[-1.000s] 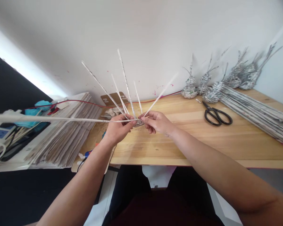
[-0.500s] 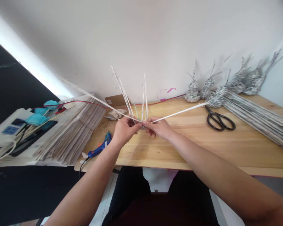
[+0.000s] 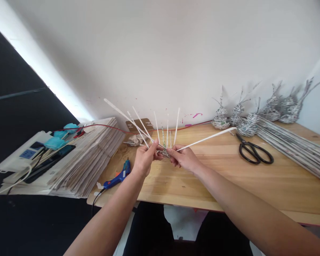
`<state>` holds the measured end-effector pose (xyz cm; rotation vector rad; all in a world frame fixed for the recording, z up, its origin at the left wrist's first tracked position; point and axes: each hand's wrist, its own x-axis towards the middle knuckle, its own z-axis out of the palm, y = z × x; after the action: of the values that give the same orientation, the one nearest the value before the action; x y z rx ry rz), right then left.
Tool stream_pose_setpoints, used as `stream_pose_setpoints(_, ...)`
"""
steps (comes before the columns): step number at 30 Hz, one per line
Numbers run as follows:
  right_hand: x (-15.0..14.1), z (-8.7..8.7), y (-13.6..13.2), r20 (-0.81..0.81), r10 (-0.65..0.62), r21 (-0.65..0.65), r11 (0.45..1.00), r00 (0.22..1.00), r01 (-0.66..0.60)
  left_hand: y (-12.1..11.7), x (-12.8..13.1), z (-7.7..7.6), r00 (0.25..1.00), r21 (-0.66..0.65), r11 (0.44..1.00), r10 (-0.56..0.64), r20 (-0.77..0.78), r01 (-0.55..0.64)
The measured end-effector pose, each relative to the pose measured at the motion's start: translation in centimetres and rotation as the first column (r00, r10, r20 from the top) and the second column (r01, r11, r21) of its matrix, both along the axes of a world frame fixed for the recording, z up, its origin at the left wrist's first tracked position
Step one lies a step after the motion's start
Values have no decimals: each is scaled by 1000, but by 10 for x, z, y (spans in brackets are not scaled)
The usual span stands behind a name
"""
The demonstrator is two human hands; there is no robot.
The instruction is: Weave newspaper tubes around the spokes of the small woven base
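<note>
A small woven piece made of rolled newspaper tubes (image 3: 165,153) is held over the wooden table, with several thin white tubes fanning upward from it. My left hand (image 3: 146,157) is closed, thumb and fingers pinching the left side of the weave where tubes cross. Pinched on the other side is my right hand (image 3: 185,157), its thumb on the weave's front. From it a long white paper tube (image 3: 208,138) stretches right toward the scissors, and another long tube (image 3: 128,119) slants up left past my left hand. The fingers partly hide the woven base.
Black-handled scissors (image 3: 256,153) lie to the right, beside a bundle of newspaper tubes (image 3: 293,149). Several woven paper gourd shapes (image 3: 220,119) stand against the wall. A blue glue gun (image 3: 118,176) rests on the left of the table (image 3: 202,185), near stacked newspaper (image 3: 93,163) and a white power strip (image 3: 24,153).
The view has tilted upward, so table and hands appear lower. The woven piece has turned or tipped in my hands, and its upright tubes now spread wider. Both hands keep their grip.
</note>
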<state>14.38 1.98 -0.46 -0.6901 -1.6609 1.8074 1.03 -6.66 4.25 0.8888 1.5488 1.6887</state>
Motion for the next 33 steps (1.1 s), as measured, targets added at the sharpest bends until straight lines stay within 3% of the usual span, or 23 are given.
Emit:
stream_pose_setpoints(4,0,-1,2,-36,6,-18,1000,999,-7,-3,-1,-1,996,66,997,-47,-75,52)
stream_pose_setpoints(8,0,0,3,-45,2,-79,997,999,-6,-11,-8,-3,936,53,987,-129,-329,154)
stream_pose_setpoints(11,0,-1,4,-74,23,-67,997,997,-28,-16,-13,-3,765,52,992,-55,-642,114)
stream_pose_setpoints(14,0,-2,5,-109,42,-40,998,993,-47,-19,-15,-1,558,85,991,12,-830,104)
stream_pose_setpoints(16,0,-3,5,-115,45,-24,999,992,-48,-17,-17,1,502,96,987,20,-864,127)
stream_pose_setpoints(17,0,-2,5,-116,49,-15,999,992,-51,-16,-17,2,510,104,985,18,-860,140)
stream_pose_setpoints(23,0,0,3,-127,78,-4,997,989,-79,-4,-24,-5,724,191,965,2,-690,179)
stream_pose_setpoints(26,0,-1,2,-130,97,-47,993,987,-104,-2,-25,-9,752,236,956,27,-659,172)
stream_pose_setpoints(28,0,0,2,-139,94,-90,990,986,-107,-3,-24,-9,695,258,951,69,-715,171)
stream_pose_setpoints(33,2,3,1,-146,93,-190,974,985,-120,-8,-20,-4,416,269,948,177,-892,172)
